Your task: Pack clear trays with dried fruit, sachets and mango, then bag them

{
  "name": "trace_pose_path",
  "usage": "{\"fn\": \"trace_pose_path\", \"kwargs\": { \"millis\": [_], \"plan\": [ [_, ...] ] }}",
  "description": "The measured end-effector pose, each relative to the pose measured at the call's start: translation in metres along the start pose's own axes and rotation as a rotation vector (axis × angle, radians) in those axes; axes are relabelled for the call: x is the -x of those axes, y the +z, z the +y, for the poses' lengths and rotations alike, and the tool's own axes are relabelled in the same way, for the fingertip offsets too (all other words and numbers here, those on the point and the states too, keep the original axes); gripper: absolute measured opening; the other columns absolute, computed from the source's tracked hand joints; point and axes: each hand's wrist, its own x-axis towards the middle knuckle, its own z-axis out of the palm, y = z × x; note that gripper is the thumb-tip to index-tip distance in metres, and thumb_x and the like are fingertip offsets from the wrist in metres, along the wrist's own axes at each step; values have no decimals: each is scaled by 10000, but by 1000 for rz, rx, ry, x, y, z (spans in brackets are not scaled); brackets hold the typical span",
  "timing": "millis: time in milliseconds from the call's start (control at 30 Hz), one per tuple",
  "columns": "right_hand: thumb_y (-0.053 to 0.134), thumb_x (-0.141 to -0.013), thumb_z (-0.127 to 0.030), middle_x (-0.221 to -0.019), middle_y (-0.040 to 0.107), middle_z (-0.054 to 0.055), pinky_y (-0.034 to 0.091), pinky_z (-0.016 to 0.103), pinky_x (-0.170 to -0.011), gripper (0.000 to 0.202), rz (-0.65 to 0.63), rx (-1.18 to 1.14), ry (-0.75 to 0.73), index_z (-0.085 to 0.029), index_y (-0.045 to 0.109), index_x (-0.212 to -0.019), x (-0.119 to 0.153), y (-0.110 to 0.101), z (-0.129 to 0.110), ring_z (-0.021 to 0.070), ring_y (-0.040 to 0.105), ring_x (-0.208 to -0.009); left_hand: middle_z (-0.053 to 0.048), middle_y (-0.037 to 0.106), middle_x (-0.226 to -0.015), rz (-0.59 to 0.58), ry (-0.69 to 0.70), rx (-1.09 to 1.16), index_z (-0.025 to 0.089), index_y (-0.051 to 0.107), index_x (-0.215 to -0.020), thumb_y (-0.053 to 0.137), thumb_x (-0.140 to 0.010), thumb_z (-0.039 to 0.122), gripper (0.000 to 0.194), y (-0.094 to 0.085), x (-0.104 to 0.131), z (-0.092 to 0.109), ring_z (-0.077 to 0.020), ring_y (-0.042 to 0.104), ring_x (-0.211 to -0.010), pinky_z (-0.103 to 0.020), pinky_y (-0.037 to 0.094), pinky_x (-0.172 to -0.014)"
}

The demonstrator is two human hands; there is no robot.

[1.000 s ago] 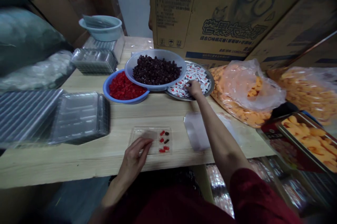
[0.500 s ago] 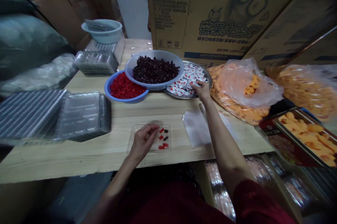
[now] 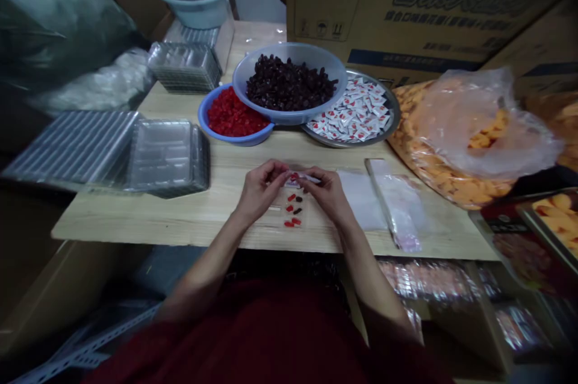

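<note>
My left hand (image 3: pixel 261 192) and my right hand (image 3: pixel 332 194) meet above a clear plastic tray (image 3: pixel 275 209) near the table's front edge. Between their pinched fingertips is a small white packet (image 3: pixel 295 177) with red print. Several red and dark candies (image 3: pixel 292 209) lie in the tray just below. Farther back stand a blue basin of red candies (image 3: pixel 237 116), a pale bowl of dark candies (image 3: pixel 289 83) resting over its rim, and a metal dish of white packets (image 3: pixel 356 110).
Stacked clear trays (image 3: pixel 167 155) stand at the left. Clear plastic bags (image 3: pixel 391 206) lie right of my hands. A large bag of orange pieces (image 3: pixel 460 149) sits at the right, beside a red box (image 3: pixel 515 239). Cardboard cartons (image 3: pixel 383 17) rise behind the table.
My right hand has left the dish of packets and come back to my left hand with a packet. The camera view has shifted, so the table appears higher.
</note>
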Motion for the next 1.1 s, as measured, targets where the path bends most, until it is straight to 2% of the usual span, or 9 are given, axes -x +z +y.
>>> {"fn": "trace_pose_path", "kwargs": {
  "millis": [133, 233, 367, 467, 533, 667, 767, 900, 1100],
  "plan": [
    [830, -742, -547, -912, 780, 29, 616, 368, -849, 415, 111, -269, 193, -244, 786, -1021, 27, 6, 23, 217, 754, -866, 20, 601, -664, 80, -110, -91, 163, 698, -896, 691, -900, 425, 262, -25, 21, -27, -113, 507, -600, -234, 388, -582],
    [827, -747, -568, -922, 791, 36, 607, 414, -926, 452, 149, -337, 275, -245, 780, -1059, 46, 8, 34, 228, 765, -894, 21, 596, -646, 48, -144, -239, 171, 698, -858, 657, -920, 398, 240, -29, 33, -49, -122, 496, -590, -251, 375, -582],
    [880, -690, -510, -943, 804, 30, 617, 395, -871, 404, 188, -231, 276, -237, 812, -980, 62, 20, 44, 207, 736, -835, -44, 680, -831, -19, -68, -496, 178, 704, -869, 613, -934, 268, 143, -17, 36, -62, -194, 610, -807, -320, 470, -775],
    [899, -659, -473, -951, 805, 17, 629, 387, -805, 382, 233, -217, 272, -248, 821, -958, 65, 29, 49, 201, 716, -812, -101, 668, -1044, 69, 28, -594, 180, 716, -1002, 645, -917, 268, 141, -12, 38, -55, -258, 601, -1050, -397, 475, -956],
    [892, -668, -467, -973, 803, 17, 629, 376, -778, 371, 239, -248, 274, -258, 823, -968, 65, 34, 51, 199, 714, -821, -102, 661, -1090, 93, 26, -501, 189, 707, -1095, 655, -928, 332, 226, -11, 42, -46, -249, 606, -1052, -393, 493, -948],
    [874, -698, -449, -912, 796, 6, 616, 350, -714, 337, 203, -269, 262, -282, 816, -985, 63, 47, 54, 189, 707, -771, -65, 727, -987, -130, -116, -70, 181, 676, -1161, 639, -946, 404, 312, -11, 53, -29, -176, 667, -859, -294, 530, -768],
    [858, -720, -449, -918, 792, 15, 615, 357, -711, 346, 148, -214, 231, -288, 803, -1021, 63, 51, 54, 205, 712, -793, -56, 750, -942, -129, -167, -23, 165, 699, -1072, 663, -923, 379, 264, -18, 58, -27, -161, 676, -809, -265, 516, -714],
    [822, -780, -413, -1127, 767, 41, 610, 384, -849, 328, 235, -120, 139, -283, 781, -1079, 67, 36, 54, 209, 718, -931, -29, 741, -855, -170, -156, -298, 181, 730, -1002, 658, -919, 311, 170, -32, 60, -34, -158, 641, -736, -275, 482, -687],
    [742, -866, -398, -1067, 775, 50, 552, 392, -933, 217, 338, 24, 71, -256, 783, -1025, 74, -3, 56, 214, 705, -982, -77, 729, -1005, -292, 60, -521, 208, 728, -1028, 613, -939, 224, 146, -25, 63, -47, -244, 627, -972, -391, 489, -878]
  ]
}}
